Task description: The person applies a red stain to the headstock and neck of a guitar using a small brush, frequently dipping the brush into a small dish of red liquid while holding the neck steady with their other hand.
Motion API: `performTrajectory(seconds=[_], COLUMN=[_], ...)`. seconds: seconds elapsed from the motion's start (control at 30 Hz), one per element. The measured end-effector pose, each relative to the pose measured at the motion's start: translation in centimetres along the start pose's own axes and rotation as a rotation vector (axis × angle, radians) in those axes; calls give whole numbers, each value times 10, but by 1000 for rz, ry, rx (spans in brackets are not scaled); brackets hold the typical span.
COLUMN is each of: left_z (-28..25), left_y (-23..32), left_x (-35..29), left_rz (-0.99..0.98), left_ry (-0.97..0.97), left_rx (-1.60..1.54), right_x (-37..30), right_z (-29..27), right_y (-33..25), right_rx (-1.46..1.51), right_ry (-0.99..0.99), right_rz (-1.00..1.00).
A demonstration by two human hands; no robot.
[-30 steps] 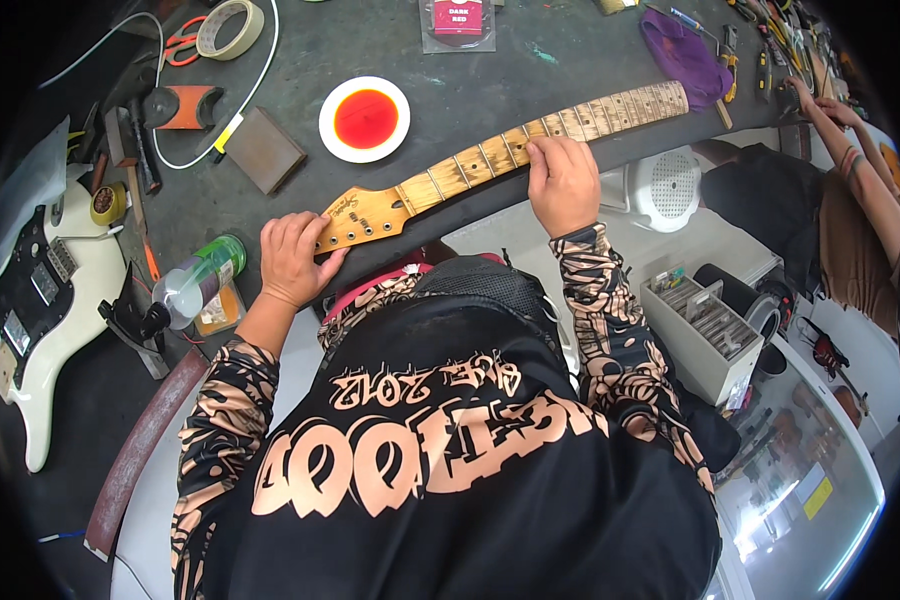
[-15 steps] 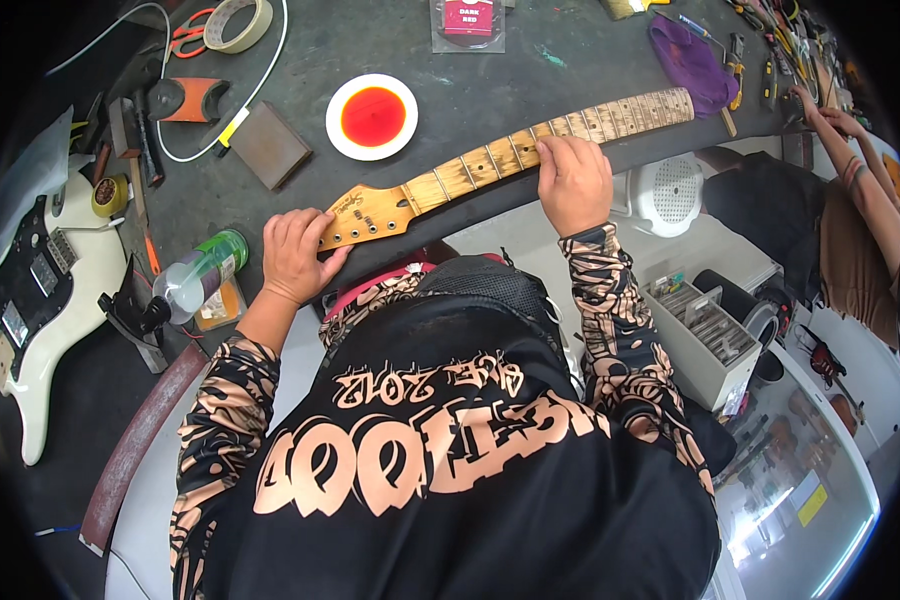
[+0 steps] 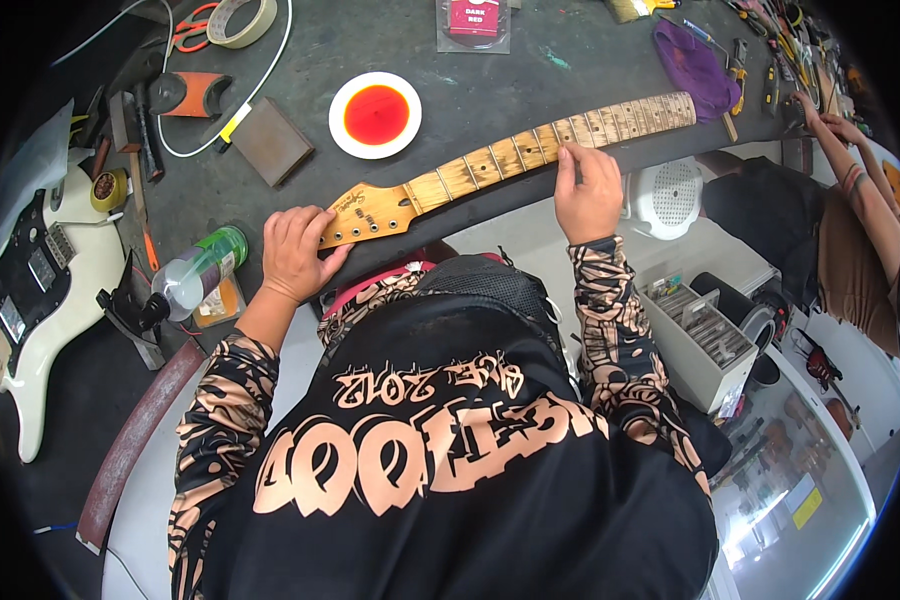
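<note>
Neck: maple-look guitar neck (image 3: 505,157), fretboard up, lying slantwise along the near edge of the worktop (image 3: 530,90); headstock (image 3: 365,213) at L, heel end at R, just beside purple cloth (image 3: 692,75), contact unclear
L hand: left hand (image 3: 297,250) closed on the headstock tip, fingers over the top, thumb by the near edge
R hand: right hand (image 3: 588,195) has thumb + fingers bunched at the near edge of the fretboard, approx mid-neck; can't tell if it pinches the wood or only rests there
Dish: white dish (image 3: 336,117) w/ red liquid (image 3: 376,115), beyond the neck, near but apart from it
Spill risk: a quick lift or swing of the neck could prob. clip the dish & slop red onto bare wood, cloth etc.
Drop risk: neck sits v. close to the worktop's front edge; if L grip slips while R is only resting, it might tip off & get dinged
Knock risk: brown block (image 3: 273,142) is near the headstock, clear plastic bottle (image 3: 205,272) just L of the L hand; a wide elbow or wrist move could catch either
Smudge risk: any wet dye on fingertips would likely mark the pale, worn wood
</note>
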State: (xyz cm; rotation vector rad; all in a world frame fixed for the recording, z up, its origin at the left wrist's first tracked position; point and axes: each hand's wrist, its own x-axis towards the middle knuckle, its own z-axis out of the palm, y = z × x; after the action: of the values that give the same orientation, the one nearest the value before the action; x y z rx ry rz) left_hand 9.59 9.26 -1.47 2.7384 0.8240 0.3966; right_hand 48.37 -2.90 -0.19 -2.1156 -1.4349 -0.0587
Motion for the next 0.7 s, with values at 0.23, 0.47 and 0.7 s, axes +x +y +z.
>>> performTrajectory(seconds=[0.23,0.47,0.7], left_z=[0,-1,0], left_y=[-1,0,0], left_x=[-1,2,-2], left_rz=[3,5,7], left_ry=[-5,8,3], left_rx=[-3,0,-1], right_x=[-7,6,10], right_z=[4,1,10], right_y=[-12,-8,-5], right_rx=[12,-47,-22], right_ry=[18,2,18], right_rz=[23,-6,-13])
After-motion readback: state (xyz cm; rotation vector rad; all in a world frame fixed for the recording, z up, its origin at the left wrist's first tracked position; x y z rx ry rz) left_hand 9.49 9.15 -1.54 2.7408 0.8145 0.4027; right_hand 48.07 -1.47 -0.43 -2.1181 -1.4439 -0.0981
